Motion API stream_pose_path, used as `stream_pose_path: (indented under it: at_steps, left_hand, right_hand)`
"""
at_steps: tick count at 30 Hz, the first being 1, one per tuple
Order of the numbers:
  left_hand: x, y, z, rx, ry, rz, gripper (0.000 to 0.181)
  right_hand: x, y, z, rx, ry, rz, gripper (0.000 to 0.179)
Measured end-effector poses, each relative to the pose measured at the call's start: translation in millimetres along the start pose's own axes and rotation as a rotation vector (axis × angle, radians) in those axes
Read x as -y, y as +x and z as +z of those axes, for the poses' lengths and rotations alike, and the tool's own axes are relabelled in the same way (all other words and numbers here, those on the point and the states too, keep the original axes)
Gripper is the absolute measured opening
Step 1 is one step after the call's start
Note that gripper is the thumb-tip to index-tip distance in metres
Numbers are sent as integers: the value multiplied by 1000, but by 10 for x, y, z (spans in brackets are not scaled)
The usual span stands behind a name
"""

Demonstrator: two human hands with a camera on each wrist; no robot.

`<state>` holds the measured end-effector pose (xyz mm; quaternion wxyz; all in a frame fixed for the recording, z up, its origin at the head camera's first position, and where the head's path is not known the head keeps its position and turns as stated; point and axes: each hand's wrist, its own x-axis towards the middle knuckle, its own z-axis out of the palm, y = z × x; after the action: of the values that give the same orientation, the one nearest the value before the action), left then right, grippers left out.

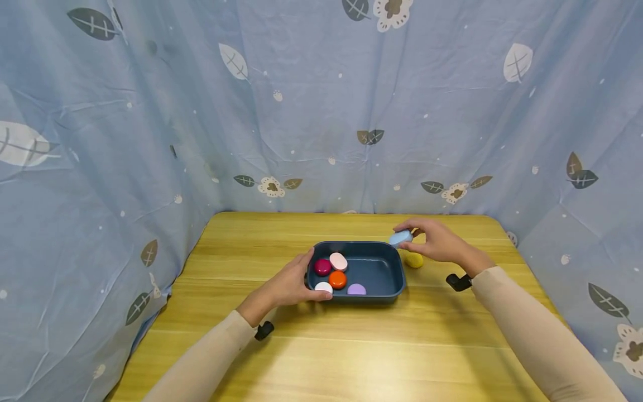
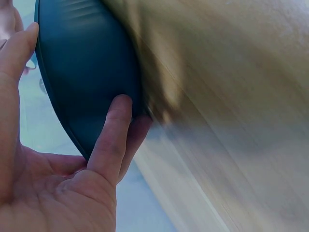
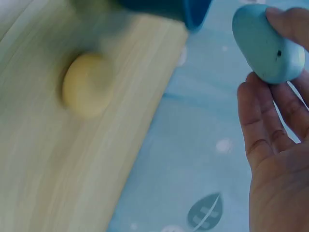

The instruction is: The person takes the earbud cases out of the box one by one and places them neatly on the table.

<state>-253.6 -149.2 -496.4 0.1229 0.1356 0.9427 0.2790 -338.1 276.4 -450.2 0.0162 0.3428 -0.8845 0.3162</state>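
My right hand (image 1: 436,241) pinches a light blue, smooth oval, pebble-like piece (image 1: 400,239) between thumb and fingers, over the back right corner of a dark blue rectangular container (image 1: 374,298). In the right wrist view this piece (image 3: 265,46) has small dark specks. My left hand (image 1: 288,282) grips the container's left end, thumb along the near rim; in the left wrist view its fingers spread over the outer wall (image 2: 87,63). Inside lie a crimson piece (image 1: 322,267), a pale pink one (image 1: 339,261), an orange one (image 1: 337,280), a white one (image 1: 324,287) and a lilac one (image 1: 356,289).
A yellow rounded piece (image 1: 414,259) lies on the wooden table (image 1: 341,352), right of the container and below my right hand. Blue patterned curtains (image 1: 311,111) hang behind the table and along both sides.
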Motion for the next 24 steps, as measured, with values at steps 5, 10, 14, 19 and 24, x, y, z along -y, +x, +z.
stream_pose_path:
  at_steps: [5,10,14,19,24]
  left_hand:
    - [-6,0,-2,-2,1,5,139]
    - [-8,2,1,-1,7,5,138]
    - [-5,2,3,1,5,7,138]
    - [-11,0,-5,6,4,3,140]
    - [-31,-7,-20,7,12,8,139]
  right_hand:
    - [-195,-169,-92,-15,-27,21,41]
    - [-367,-338,-167,-3,-12,84,44]
    - [-505,-452,-208,-4,-23,124,45]
    - [-652,-563,-211,18,-22,166,45]
    - [-751,-642,-173,44,-9,193,43]
